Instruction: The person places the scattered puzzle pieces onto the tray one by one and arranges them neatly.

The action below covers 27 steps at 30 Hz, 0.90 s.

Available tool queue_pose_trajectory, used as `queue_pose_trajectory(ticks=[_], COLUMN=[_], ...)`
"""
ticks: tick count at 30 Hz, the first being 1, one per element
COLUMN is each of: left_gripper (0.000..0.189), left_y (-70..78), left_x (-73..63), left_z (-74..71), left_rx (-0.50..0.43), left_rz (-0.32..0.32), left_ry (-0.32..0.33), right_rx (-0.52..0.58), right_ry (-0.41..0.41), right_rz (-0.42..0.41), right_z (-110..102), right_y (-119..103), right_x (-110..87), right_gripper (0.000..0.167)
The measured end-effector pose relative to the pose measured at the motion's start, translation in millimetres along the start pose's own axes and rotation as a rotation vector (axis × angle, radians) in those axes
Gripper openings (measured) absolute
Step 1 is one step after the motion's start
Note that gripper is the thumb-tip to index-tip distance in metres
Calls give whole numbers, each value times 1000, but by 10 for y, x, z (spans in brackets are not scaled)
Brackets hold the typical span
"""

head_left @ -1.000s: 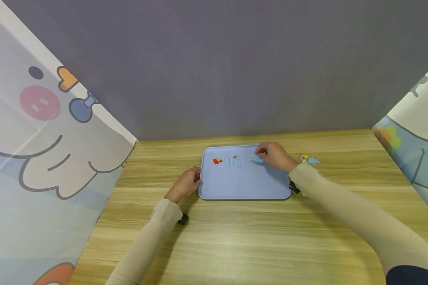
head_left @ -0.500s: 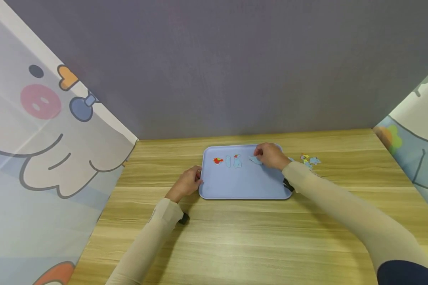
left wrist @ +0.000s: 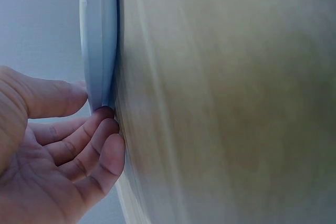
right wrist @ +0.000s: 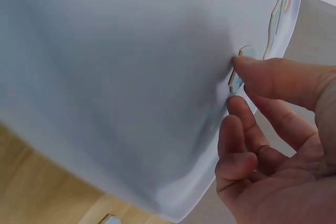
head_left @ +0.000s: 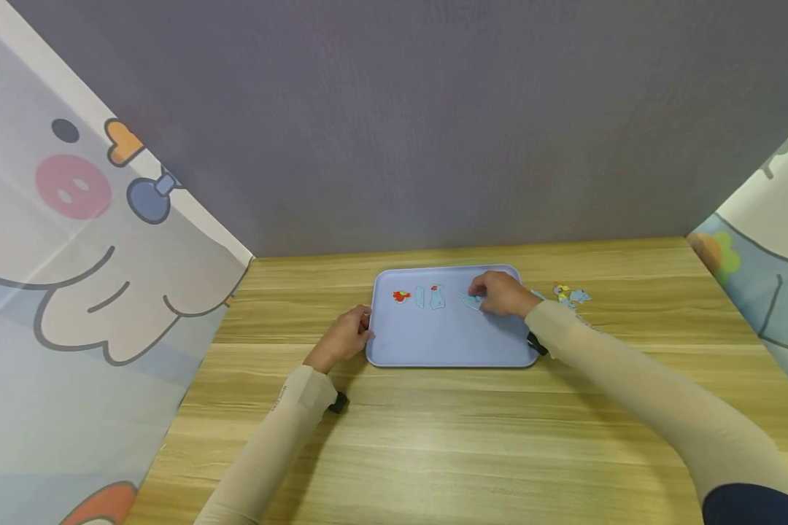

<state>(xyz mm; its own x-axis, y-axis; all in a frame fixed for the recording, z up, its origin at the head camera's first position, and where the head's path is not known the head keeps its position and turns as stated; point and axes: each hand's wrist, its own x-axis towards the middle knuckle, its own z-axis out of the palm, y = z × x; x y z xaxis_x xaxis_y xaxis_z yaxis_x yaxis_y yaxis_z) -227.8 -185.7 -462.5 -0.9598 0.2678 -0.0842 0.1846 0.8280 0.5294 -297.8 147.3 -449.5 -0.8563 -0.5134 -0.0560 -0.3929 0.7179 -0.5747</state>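
Note:
A pale blue tray (head_left: pixel 446 348) lies on the table. My left hand (head_left: pixel 341 337) holds its left edge; in the left wrist view the thumb (left wrist: pixel 58 98) is against the rim and the fingertips curl at its underside. Over the tray's right half, my right hand (head_left: pixel 501 294) pinches a light blue flat puzzle piece (head_left: pixel 470 300) between thumb and finger, low on the surface. Part of that piece is hidden by the fingers. Left of it on the tray lie a red piece (head_left: pixel 401 297), a narrow light blue piece (head_left: pixel 419 297) and a light blue piece with a red spot (head_left: pixel 437 297).
Several more pieces, yellow (head_left: pixel 560 290) and light blue (head_left: pixel 579 295), lie on the wooden table (head_left: pixel 427 445) just right of the tray. A grey panel (head_left: pixel 460 131) rises behind the table. Printed cloth (head_left: pixel 98 306) hangs at both sides.
My right hand shifts slightly left, then a little toward me, with the light blue piece, which has turned and come lower onto the tray. The left hand stays on the edge.

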Motion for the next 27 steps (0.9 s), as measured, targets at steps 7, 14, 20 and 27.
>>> queue_pose_trajectory(ticks=[7,14,20,27], left_gripper=[47,47,47,47], left_y=[-11,-2,5,4], left_x=[4,9,6,1], left_z=[4,5,4,-2], left_rx=[-3,0,-11,-3], left_rz=[-1,-16,-18,-6], left_ry=[-1,-5,-13,-4], right_rx=[-2,23,43,28], right_ry=[10,23,27,45], right_rz=[24,71,107,100], right_z=[50,111,120,82], right_y=[-59,-133,-165,-180], right_x=[34,130,161,103], right_gripper=[19,20,21,23])
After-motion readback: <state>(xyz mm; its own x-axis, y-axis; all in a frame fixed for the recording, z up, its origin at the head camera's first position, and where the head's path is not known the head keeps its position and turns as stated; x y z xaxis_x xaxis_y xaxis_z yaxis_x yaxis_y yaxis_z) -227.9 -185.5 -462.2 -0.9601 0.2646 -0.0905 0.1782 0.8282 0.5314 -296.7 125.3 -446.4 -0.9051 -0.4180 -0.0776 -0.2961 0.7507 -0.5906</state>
